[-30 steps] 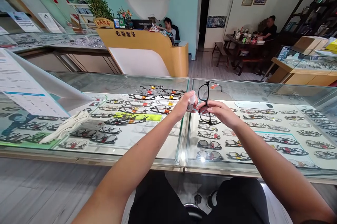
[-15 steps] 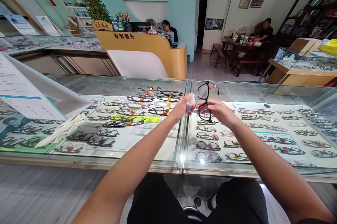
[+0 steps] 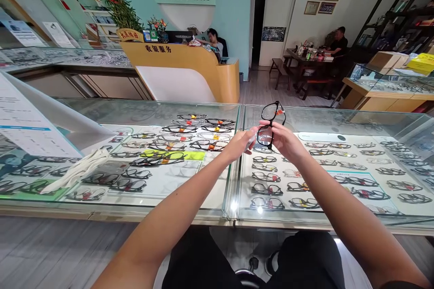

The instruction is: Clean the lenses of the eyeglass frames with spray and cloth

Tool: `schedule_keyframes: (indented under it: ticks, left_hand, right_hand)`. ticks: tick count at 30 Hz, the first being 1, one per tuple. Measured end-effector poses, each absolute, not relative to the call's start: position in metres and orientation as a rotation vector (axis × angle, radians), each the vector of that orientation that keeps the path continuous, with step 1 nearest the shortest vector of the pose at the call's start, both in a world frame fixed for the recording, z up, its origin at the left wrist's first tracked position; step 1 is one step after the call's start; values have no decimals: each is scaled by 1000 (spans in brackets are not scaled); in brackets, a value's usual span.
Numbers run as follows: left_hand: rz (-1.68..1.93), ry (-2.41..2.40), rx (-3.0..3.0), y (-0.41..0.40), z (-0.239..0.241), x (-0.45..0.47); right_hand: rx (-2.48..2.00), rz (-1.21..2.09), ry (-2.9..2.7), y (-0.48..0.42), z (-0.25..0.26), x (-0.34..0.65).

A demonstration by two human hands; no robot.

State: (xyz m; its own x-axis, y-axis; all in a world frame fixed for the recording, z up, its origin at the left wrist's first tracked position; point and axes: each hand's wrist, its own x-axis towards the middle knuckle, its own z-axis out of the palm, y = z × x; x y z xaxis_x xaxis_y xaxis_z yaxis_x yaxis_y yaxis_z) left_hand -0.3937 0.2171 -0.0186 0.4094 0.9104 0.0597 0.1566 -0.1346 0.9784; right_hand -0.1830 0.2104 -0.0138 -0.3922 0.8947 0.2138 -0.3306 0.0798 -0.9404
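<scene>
My right hand [image 3: 288, 140] grips a pair of black-framed glasses [image 3: 265, 137] near the bridge. The glasses are turned on end, one lens above the other, and an orange-red tag shows by the upper lens. Close to their left side, my left hand [image 3: 239, 144] is closed around a small spray bottle [image 3: 250, 144]. Most of the bottle is hidden by the fingers, and its top points towards the lenses. Both hands are above the glass display counter [image 3: 233, 215], near the joint between its two cases.
Rows of glasses [image 3: 267, 189] lie inside the counter. White gloves [image 3: 79, 169] and a folded paper sign [image 3: 25, 121] are on top at left. Beyond stand a yellow reception desk [image 3: 176, 60] with a person seated behind it, and a dark table [image 3: 305, 56] with another person.
The glasses have tilted and turned, with the upper lens facing me more. My left hand has shifted slightly right, closer to the lower lens, and now covers more of the spray bottle.
</scene>
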Motion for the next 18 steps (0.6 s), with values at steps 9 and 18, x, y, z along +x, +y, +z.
schedule_keyframes:
  ticks: [9,18]
  left_hand:
    - [1023,1295,1791,235,-45,-397]
    - [985,1606,1954,232,-38,-405]
  right_hand:
    - [-683,1451,-1241,223,-16,-173]
    - [-701,1431,-1241,223,-15,-170]
